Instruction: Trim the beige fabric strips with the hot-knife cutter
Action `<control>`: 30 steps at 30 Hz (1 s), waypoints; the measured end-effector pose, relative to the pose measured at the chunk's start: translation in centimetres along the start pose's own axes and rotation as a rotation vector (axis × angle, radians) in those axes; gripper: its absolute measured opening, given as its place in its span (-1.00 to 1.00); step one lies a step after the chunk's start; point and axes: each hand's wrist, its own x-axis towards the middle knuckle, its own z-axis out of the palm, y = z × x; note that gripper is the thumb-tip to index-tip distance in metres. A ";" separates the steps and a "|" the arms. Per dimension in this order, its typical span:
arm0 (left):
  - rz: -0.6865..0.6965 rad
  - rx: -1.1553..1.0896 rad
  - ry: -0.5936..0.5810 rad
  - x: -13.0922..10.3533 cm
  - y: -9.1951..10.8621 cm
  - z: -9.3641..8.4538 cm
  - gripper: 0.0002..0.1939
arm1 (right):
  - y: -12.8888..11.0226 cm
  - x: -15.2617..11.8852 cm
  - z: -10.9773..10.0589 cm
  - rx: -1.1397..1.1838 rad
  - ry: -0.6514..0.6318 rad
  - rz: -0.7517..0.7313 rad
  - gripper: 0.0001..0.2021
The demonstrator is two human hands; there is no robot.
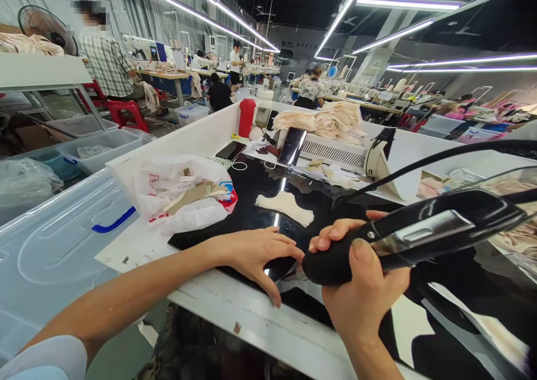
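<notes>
Right hand (361, 290) is clamping round the thick black front end of a power tool (423, 231), thumb lying along the top; the tool is slanting over the near side of the desk (260, 318), its back end pointing right. Left hand (251, 254) is holding nothing visible: fingers are spreading apart, thumb low, fingertips sitting right beside the tool's front end; cannot tell if they're touching it. A bit of glossy film is showing underneath, too unclear to name.

Handling, my guess: tool is looking hard, rigid, fairly weighty, maybe back-heavy. The dark front is seeming matte, so less slippery than the shiny body; a full-fist grip there is making sense. A black cord (403, 167) is arching above and could be tugging.

Cream cloth piece (287, 205) is lying flat on the black sheet (247, 223), beyond the left hand; probably light, soft, best taken by an edge. White plastic bag (184, 195) is slumping to its left, likely flimsy.
</notes>
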 end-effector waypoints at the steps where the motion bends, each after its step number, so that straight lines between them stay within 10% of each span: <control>1: -0.004 -0.002 -0.005 0.0 0.0 0.0 -0.13 | 0.0 -0.1 0.1 0.004 -0.010 -0.001 -0.59; 9: 0.037 -0.038 0.016 -0.1 0.2 -0.1 -0.19 | 0.2 -0.4 0.2 -0.005 -0.035 0.024 -0.62; 19: 0.089 0.103 0.105 -1.0 -0.3 -1.6 -0.95 | -1.4 3.1 -2.3 -0.093 0.106 -0.091 -0.56; 30: 0.051 0.187 0.209 -1.3 -1.3 -1.9 -0.89 | -1.0 3.6 -4.0 -0.151 0.143 -0.120 -0.57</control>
